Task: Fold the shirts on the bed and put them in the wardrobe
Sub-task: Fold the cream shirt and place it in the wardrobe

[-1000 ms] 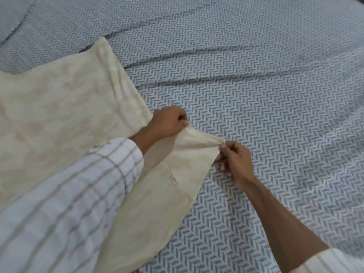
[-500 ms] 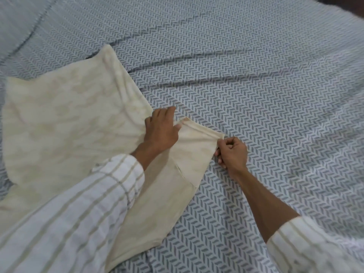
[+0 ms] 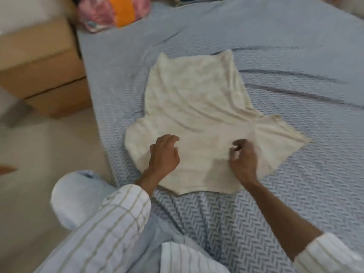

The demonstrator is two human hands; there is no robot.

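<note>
Bed: blue-grey chevron cover, creased at its far right.
Cardboard box: on the floor off the bed's left edge.
Bundle: pink and orange, at the far left corner.
Shirt: cream, spread flat near the left edge.
Left hand: loosely curled, empty.
Right hand: blurred; grip cannot be told.
Technique: smooth wrinkles first, then fold the sleeves inward evenly.

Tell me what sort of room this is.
Most likely a bedroom: a bed with a grey herringbone cover, a cream shirt spread on it, wooden furniture beside it, and a colourful bundle at the far end.
</note>
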